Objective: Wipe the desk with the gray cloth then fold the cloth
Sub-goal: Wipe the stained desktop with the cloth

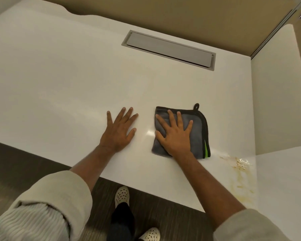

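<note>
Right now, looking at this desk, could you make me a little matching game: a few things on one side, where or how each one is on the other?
Things:
1. left hand
2. right hand
3. yellowish stain
4. gray hatch

Places or states:
A. set into the desk near its far edge
B. flat on the gray cloth, fingers spread
C. flat on the bare desk, beside the cloth
D. on the desk's near right corner, beyond the cloth

Pairs: 1-C, 2-B, 3-D, 4-A
</note>
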